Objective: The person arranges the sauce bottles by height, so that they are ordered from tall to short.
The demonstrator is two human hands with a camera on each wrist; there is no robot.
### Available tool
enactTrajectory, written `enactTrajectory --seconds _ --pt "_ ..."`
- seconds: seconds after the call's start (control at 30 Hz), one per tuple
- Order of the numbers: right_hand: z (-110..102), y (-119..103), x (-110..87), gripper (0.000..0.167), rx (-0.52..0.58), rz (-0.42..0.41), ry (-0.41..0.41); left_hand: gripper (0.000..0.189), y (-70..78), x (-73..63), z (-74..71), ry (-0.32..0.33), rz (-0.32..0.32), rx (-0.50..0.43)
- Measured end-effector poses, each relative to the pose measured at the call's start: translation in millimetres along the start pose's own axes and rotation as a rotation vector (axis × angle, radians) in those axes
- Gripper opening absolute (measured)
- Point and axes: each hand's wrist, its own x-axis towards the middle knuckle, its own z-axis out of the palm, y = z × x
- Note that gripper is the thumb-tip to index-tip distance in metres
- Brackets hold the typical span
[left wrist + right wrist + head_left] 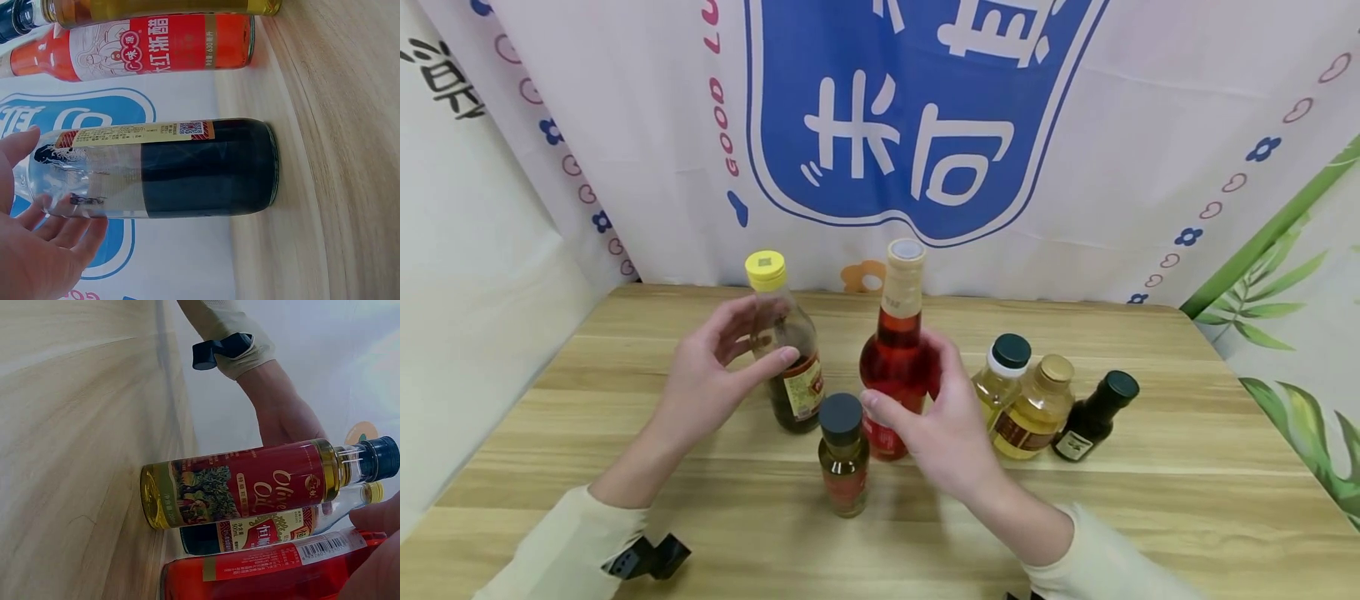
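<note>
My left hand point(703, 375) holds a yellow-capped bottle of dark liquid point(805, 387) by its clear upper part. The thumb lies across the front while the fingers curl behind the glass, as the left wrist view also shows. A tall red vinegar bottle point(891, 367) with a cream neck wrap is in my right hand point(951, 433), thumb in front and fingers round the far side. Both bottles are upright. Between the hands, nearer to me, stands a small olive oil bottle point(844, 475) with a dark cap; its red label point(250, 481) faces the right wrist view.
Right of my right hand stand a green-capped oil bottle point(1000, 371), a gold-capped bottle point(1036, 408) and a small dark bottle point(1090, 421). The wooden table point(1187, 483) ends at a white printed cloth point(1120, 167) behind.
</note>
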Motion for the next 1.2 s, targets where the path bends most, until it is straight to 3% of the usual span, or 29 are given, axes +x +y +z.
enactTrajectory --seconds 0.5,0.9,1.2 --pt "2.4 5.2 0.7 0.080 -0.078 0.066 0.026 0.071 -7.3 -0.1 -1.4 -0.061 -0.071 -0.008" --pt "6.5 12.5 0.7 0.079 -0.089 -0.013 0.057 0.072 -8.8 0.2 0.7 -0.087 -0.068 0.021" --pt "8.5 16.1 1.4 0.076 -0.093 -0.086 0.072 0.067 -12.7 0.4 5.5 -0.047 -0.049 0.052"
